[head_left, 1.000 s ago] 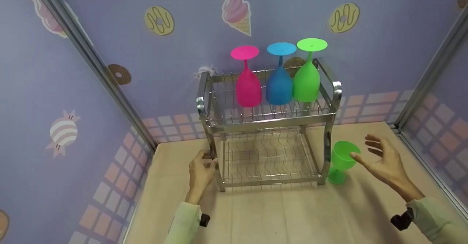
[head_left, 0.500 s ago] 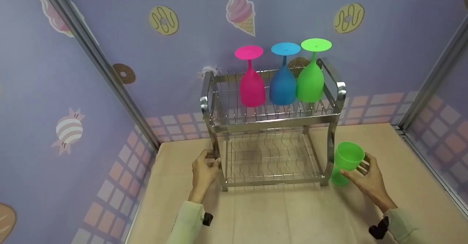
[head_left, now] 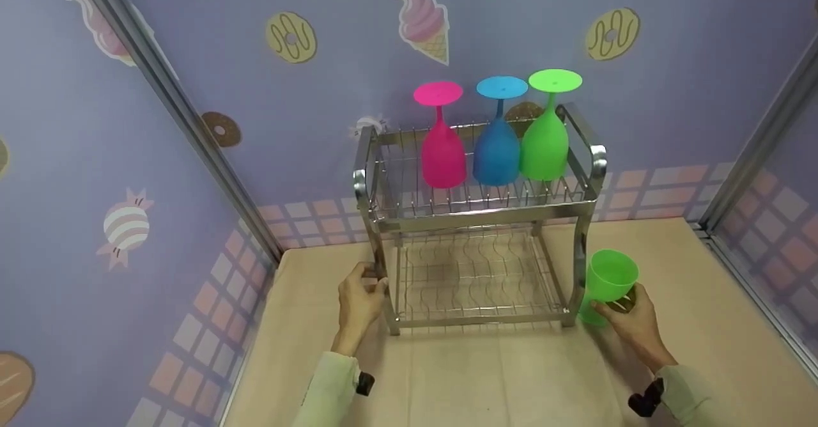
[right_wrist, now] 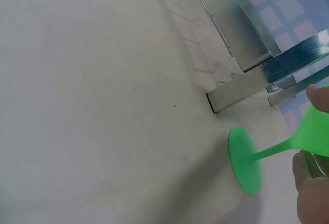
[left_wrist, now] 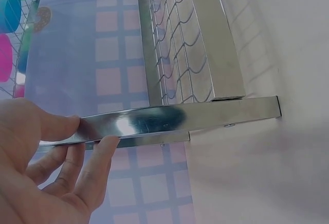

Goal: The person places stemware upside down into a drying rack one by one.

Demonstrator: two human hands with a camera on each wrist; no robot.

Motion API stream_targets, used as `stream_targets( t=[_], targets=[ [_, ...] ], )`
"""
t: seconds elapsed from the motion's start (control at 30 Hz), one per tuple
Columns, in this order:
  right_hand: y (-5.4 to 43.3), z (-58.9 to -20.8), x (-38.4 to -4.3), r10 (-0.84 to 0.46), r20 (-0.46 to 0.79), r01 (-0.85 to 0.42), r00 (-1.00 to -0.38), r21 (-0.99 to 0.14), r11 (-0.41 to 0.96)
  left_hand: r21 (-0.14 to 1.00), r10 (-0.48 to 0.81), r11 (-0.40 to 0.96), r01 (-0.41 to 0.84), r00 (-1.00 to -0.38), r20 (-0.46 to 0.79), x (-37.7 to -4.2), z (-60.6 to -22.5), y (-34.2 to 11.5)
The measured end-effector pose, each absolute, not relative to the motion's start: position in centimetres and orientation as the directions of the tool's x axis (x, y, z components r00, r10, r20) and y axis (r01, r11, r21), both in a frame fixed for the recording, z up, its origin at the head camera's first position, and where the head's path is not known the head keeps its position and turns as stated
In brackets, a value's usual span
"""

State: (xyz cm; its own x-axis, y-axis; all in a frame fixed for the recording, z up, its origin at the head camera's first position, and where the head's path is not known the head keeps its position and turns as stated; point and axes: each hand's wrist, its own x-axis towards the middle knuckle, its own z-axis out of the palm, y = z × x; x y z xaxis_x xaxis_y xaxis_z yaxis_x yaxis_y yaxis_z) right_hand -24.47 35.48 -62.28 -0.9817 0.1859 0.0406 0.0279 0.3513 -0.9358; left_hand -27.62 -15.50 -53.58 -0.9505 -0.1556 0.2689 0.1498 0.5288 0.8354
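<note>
A two-tier metal dish rack [head_left: 486,220] stands on the table. My left hand [head_left: 359,302] is at its left front upright; in the left wrist view the thumb and fingers pinch that flat metal bar [left_wrist: 154,121] from both sides. Right of the rack, a green plastic goblet [head_left: 612,272] stands upright, partly behind the right front leg. My right hand [head_left: 632,328] holds its bowl from the right, thumb in front and fingers behind. The right wrist view shows the goblet's round foot [right_wrist: 245,161] and thin stem beside the rack leg [right_wrist: 239,91].
On the upper tier a pink goblet [head_left: 443,157], a blue goblet [head_left: 496,155] and another green goblet [head_left: 544,149] stand upside down, feet up. The lower tier [head_left: 473,273] is a wavy wire shelf. Printed walls [head_left: 345,82] enclose the table at the back and sides.
My right hand has come leftward and down to the green goblet, and its spread fingers have closed round the bowl. My left hand stays on the rack upright. The head view has shifted slightly.
</note>
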Motion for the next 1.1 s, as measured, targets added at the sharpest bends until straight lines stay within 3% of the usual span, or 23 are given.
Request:
stream_targets(
  t=[0.27, 0.7, 1.1],
  targets=[
    [35.6, -61.7, -24.5, 0.197, 0.022, 0.041, -0.98, -0.95, 0.31, 0.843, -0.148, 0.515, 0.156, -0.952, 0.267, -27.7, -53.7, -15.3],
    [37.1, -60.4, -24.0, 0.258, 0.057, 0.046, -0.965, -0.925, 0.377, 0.861, -0.103, 0.464, 0.209, -0.953, 0.286, -26.5, -53.7, -15.9],
    [37.6, -57.5, -21.8, 0.256, 0.15, -0.054, -0.955, -0.936, 0.348, 0.859, -0.037, 0.444, 0.254, -0.953, 0.301, -24.7, -52.7, -16.1]
  ],
)
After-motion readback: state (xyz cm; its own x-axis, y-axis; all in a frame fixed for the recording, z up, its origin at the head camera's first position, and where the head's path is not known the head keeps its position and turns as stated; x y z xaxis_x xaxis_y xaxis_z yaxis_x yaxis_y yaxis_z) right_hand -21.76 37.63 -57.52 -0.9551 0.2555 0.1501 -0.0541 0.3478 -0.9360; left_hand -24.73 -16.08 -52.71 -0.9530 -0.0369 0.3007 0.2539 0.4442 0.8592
